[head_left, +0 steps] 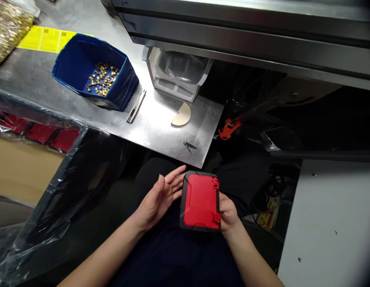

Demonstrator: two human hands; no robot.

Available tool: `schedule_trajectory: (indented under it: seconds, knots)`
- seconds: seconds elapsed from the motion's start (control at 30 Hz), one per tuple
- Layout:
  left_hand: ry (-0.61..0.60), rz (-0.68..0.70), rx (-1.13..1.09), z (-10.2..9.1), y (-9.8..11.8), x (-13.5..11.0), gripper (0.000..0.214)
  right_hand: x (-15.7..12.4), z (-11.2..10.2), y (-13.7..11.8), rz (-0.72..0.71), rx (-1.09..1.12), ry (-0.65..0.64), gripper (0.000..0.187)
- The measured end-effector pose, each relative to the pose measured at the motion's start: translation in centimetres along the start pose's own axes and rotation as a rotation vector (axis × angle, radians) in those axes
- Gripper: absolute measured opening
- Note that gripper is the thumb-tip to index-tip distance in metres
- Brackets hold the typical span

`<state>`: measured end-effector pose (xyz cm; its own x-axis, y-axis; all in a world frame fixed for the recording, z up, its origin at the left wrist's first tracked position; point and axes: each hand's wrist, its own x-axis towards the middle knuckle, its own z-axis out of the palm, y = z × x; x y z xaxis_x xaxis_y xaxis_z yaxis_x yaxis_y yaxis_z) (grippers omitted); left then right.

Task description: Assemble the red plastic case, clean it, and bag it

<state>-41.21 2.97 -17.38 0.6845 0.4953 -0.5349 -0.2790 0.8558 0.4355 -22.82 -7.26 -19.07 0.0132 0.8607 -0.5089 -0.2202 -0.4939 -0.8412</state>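
The left hand (157,199) is open, fingers beside the left edge of the red-and-black case (201,201); contact is unclear. The case, long axis pointing away from the body, is off the tabletop's (161,139) near right corner. The right hand (228,213) grips its right edge.

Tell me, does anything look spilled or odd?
Nothing looks spilled or damaged: the loose gold-coloured pieces lie inside the blue bin, and the red-and-black case in the right hand shows no visible break. Small bits dot the white panel; whether they're stray, I can't tell.
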Motion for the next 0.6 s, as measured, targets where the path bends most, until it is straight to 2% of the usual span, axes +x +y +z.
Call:
schedule_trajectory:
  seconds: [0.1,0.17,0.2,0.23,0.3,0.37,0.43,0.5,0.6]
  knots:
    - [-0.087,-0.141,-0.201,0.1,0.1,-0.1,0.073,0.6,1.0,-0.6,0.168,0.130,-0.234,0.065]
    - [-0.100,-0.153,-0.318,-0.7,0.2,-0.5,0.060,1.4,1.3,-1.4,0.261,0.073,-0.434,0.062]
    - [-0.085,-0.132,-0.357,-1.3,0.3,-0.8,0.055,1.9,1.1,-2.0,0.279,-0.029,-0.480,0.059]
    - [-0.061,-0.103,-0.381,-2.0,0.3,-1.3,0.051,2.6,0.9,-2.7,0.273,-0.167,-0.465,0.055]
    - [-0.014,-0.058,-0.385,-3.5,0.4,-2.5,0.049,4.3,0.1,-4.3,0.187,-0.490,-0.256,0.043]
    - [-0.010,-0.084,-0.354,-4.6,0.4,-3.9,0.055,7.1,-0.5,-6.2,-0.002,-0.787,0.028,0.031]
    - [-0.011,-0.127,-0.335,-4.8,0.1,-5.1,0.058,10.7,-0.9,-8.2,-0.245,-0.979,0.192,0.022]
    - [0.001,-0.153,-0.347,-4.5,-0.3,-5.9,0.060,14.8,-1.0,-10.0,-0.463,-1.193,0.191,0.025]
    - [0.014,-0.155,-0.371,-3.7,-0.9,-6.3,0.062,20.3,-1.2,-12.0,-0.589,-1.494,-0.039,0.053]
